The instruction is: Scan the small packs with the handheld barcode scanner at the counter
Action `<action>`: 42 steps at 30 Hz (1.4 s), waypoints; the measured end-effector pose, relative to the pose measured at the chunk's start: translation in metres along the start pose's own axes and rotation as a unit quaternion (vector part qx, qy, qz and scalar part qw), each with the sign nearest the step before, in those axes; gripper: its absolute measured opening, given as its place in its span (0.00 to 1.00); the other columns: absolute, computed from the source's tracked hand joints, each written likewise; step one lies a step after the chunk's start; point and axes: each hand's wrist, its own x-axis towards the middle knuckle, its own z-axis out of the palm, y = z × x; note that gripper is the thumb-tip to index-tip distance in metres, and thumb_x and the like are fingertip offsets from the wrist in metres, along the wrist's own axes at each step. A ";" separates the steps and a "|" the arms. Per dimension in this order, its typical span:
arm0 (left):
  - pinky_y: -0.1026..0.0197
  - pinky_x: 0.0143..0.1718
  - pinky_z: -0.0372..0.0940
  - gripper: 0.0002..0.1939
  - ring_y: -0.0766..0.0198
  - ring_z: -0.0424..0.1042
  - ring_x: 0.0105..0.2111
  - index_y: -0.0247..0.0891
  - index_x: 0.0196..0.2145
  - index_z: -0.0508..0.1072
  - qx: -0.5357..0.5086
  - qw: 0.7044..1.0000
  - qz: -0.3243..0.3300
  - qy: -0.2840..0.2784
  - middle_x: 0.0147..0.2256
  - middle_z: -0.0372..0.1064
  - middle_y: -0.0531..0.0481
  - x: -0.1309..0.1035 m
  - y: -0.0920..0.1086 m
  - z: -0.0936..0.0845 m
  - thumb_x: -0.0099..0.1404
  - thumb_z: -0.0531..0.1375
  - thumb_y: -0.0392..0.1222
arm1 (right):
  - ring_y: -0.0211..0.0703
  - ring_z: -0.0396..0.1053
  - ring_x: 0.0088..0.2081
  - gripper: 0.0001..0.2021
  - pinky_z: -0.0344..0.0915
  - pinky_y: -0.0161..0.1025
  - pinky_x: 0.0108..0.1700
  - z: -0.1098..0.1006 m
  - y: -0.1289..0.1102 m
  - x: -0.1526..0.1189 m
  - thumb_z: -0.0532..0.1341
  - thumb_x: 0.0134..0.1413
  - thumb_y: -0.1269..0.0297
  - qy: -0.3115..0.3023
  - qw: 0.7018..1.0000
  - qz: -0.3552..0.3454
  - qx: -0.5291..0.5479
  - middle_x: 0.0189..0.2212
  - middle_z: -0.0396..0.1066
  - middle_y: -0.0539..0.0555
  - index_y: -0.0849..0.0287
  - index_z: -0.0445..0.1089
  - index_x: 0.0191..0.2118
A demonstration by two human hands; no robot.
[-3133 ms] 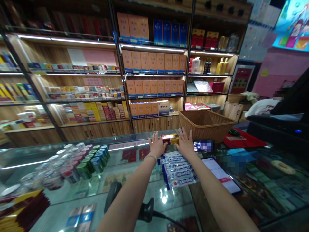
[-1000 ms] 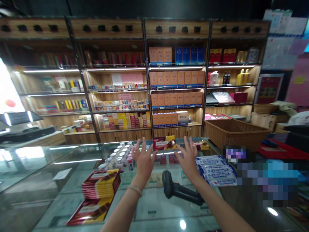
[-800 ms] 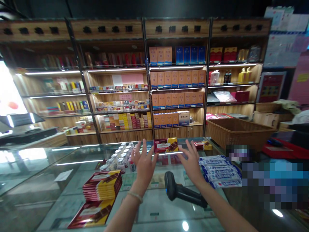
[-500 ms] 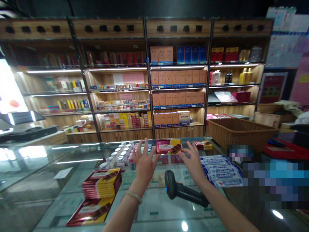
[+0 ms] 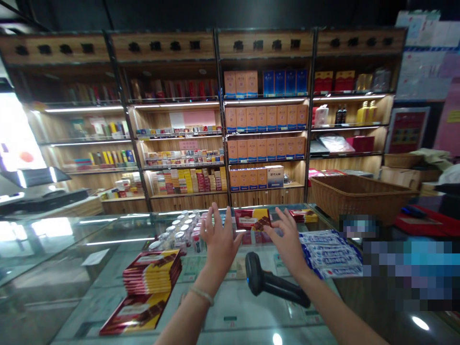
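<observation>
A red and yellow chocolate bar [image 5: 251, 219] stands face toward me above the far part of the glass counter. My right hand [image 5: 288, 243] pinches its lower right corner between thumb and fingers. Just left of the bar, my left hand [image 5: 220, 239] has its fingers spread and holds nothing; a small gap separates its thumb from the wrapper. Below and between my hands lies a black barcode scanner [image 5: 275, 282]. On the left, a stack of chocolate bars [image 5: 153, 270] rises behind a lower pile of chocolate bars [image 5: 134, 314].
Several small jars [image 5: 179, 230] stand beyond my left hand. Blue and white packets [image 5: 332, 254] lie right of my right hand, with a wicker basket [image 5: 362, 194] behind them. More red and yellow bars [image 5: 304, 215] sit at the far edge. Stocked shelves [image 5: 266, 132] line the wall.
My left hand has come away from the left end of the chocolate bar, its fingers opening. My right hand stays at the bar's right end. The scanner and stacks have not moved.
</observation>
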 end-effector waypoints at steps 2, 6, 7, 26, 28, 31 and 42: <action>0.35 0.70 0.41 0.41 0.38 0.43 0.72 0.45 0.69 0.60 0.006 1.000 0.025 -0.002 0.72 0.46 0.36 -0.003 0.008 -0.002 0.63 0.65 0.58 | 0.58 0.54 0.69 0.15 0.46 0.63 0.69 -0.001 -0.008 -0.003 0.60 0.61 0.51 0.002 1.000 -0.018 -0.015 0.64 0.67 0.57 0.53 0.73 0.28; 0.35 0.69 0.40 0.43 0.35 0.43 0.72 0.49 0.68 0.63 0.006 0.998 0.059 0.010 0.72 0.48 0.36 -0.008 0.016 -0.003 0.59 0.68 0.60 | 0.59 0.53 0.69 0.14 0.46 0.66 0.67 0.001 -0.018 -0.009 0.61 0.60 0.52 0.000 0.999 -0.039 -0.036 0.65 0.66 0.58 0.53 0.71 0.26; 0.34 0.68 0.41 0.41 0.34 0.44 0.72 0.49 0.67 0.65 0.004 0.998 0.061 0.020 0.72 0.48 0.35 -0.009 0.017 -0.003 0.59 0.68 0.60 | 0.59 0.53 0.70 0.14 0.46 0.66 0.67 0.001 -0.020 -0.010 0.61 0.60 0.52 -0.004 0.998 -0.041 -0.037 0.65 0.66 0.58 0.53 0.71 0.26; 0.33 0.67 0.44 0.30 0.35 0.45 0.71 0.44 0.58 0.73 -0.085 0.992 0.044 0.087 0.72 0.45 0.33 -0.003 0.007 -0.003 0.59 0.69 0.50 | 0.59 0.39 0.74 0.15 0.46 0.67 0.69 -0.014 -0.037 -0.022 0.55 0.65 0.60 -0.146 0.975 -0.164 -0.021 0.74 0.47 0.51 0.47 0.79 0.47; 0.32 0.67 0.43 0.30 0.34 0.44 0.71 0.46 0.56 0.74 -0.092 0.991 0.037 0.093 0.73 0.43 0.35 -0.002 0.005 -0.003 0.56 0.72 0.49 | 0.56 0.43 0.74 0.17 0.49 0.65 0.68 -0.014 -0.026 -0.014 0.53 0.64 0.64 -0.112 0.980 -0.154 -0.060 0.73 0.50 0.51 0.47 0.78 0.48; 0.33 0.68 0.41 0.33 0.33 0.44 0.71 0.49 0.57 0.74 -0.100 0.987 0.066 0.106 0.73 0.41 0.37 -0.003 0.005 0.000 0.53 0.74 0.48 | 0.58 0.45 0.73 0.20 0.51 0.66 0.66 -0.013 -0.008 -0.004 0.53 0.62 0.69 -0.066 0.977 -0.136 -0.154 0.71 0.53 0.55 0.47 0.74 0.55; 0.38 0.70 0.36 0.32 0.42 0.45 0.71 0.57 0.62 0.70 -0.132 0.956 0.237 0.113 0.72 0.44 0.41 -0.014 0.012 0.004 0.60 0.69 0.54 | 0.61 0.36 0.75 0.35 0.44 0.67 0.68 -0.013 0.008 -0.009 0.65 0.52 0.65 -0.120 0.937 -0.221 -0.243 0.74 0.43 0.63 0.51 0.58 0.66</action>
